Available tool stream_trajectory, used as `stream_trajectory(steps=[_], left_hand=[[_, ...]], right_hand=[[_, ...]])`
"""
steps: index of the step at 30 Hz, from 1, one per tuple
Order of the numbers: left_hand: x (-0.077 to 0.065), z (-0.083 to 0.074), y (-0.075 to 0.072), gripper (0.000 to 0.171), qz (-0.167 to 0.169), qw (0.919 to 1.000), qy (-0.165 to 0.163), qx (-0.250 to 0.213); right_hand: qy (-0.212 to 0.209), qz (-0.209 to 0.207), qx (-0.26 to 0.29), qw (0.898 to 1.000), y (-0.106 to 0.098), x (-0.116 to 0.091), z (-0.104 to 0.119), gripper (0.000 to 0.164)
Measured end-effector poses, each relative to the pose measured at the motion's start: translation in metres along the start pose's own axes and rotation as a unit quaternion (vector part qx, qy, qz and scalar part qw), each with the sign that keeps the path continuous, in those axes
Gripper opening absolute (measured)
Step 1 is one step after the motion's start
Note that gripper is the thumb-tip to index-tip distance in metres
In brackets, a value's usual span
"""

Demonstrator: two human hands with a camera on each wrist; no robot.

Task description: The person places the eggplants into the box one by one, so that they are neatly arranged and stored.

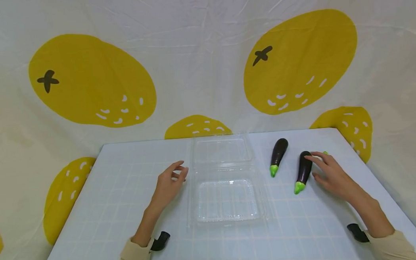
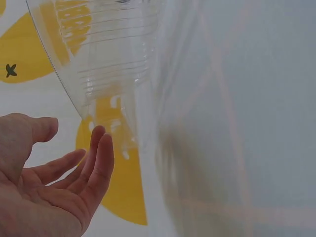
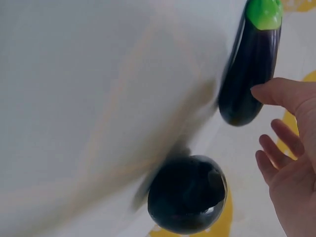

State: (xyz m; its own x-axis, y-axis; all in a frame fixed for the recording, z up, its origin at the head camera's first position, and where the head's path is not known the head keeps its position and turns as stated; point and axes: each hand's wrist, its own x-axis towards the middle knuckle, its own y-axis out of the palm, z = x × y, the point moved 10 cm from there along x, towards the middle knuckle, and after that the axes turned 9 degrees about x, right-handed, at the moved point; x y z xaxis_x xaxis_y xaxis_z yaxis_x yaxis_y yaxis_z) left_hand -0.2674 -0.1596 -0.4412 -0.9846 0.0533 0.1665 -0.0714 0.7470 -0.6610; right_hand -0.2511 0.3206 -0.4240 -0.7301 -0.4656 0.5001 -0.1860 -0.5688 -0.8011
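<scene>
My left hand (image 1: 170, 184) hovers just left of the clear plastic clamshell container (image 1: 228, 220), fingers loosely bent and holding nothing. In the left wrist view, the container's clear lid (image 2: 106, 44) rises beyond those fingertips. Over on the right, my right hand (image 1: 330, 174) is at a dark purple eggplant (image 1: 304, 170) with a green stem end, fingertips overlapping its far end. The right wrist view has the thumb across that eggplant, the other fingers loosely spread. Another eggplant (image 3: 187, 195) appears round end first below them; only its green tip (image 1: 325, 153) shows past the hand from above.
A further eggplant (image 1: 279, 155) lies between the container and my right hand. The container lies unfolded, its lid (image 1: 221, 150) on the far side. Behind the pale checked table (image 1: 119, 199) hangs a white cloth (image 1: 197, 75) with yellow fruit shapes.
</scene>
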Motion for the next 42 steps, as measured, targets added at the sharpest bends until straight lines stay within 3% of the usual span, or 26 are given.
stream_trajectory(steps=[6, 18, 42], left_hand=[[-0.001, 0.001, 0.007, 0.046, 0.019, 0.9991, -0.023, -0.030], [-0.003, 0.004, 0.015, 0.042, 0.042, 0.9942, -0.035, -0.092], [-0.004, 0.006, 0.025, 0.036, 0.085, 0.9852, -0.039, -0.144]], right_hand=[[-0.022, -0.001, -0.007, 1.000, 0.005, 0.002, 0.003, 0.071], [-0.047, 0.015, -0.011, 0.999, 0.016, 0.002, 0.009, 0.066], [-0.020, 0.060, -0.027, 0.998, 0.023, 0.002, 0.010, 0.063]])
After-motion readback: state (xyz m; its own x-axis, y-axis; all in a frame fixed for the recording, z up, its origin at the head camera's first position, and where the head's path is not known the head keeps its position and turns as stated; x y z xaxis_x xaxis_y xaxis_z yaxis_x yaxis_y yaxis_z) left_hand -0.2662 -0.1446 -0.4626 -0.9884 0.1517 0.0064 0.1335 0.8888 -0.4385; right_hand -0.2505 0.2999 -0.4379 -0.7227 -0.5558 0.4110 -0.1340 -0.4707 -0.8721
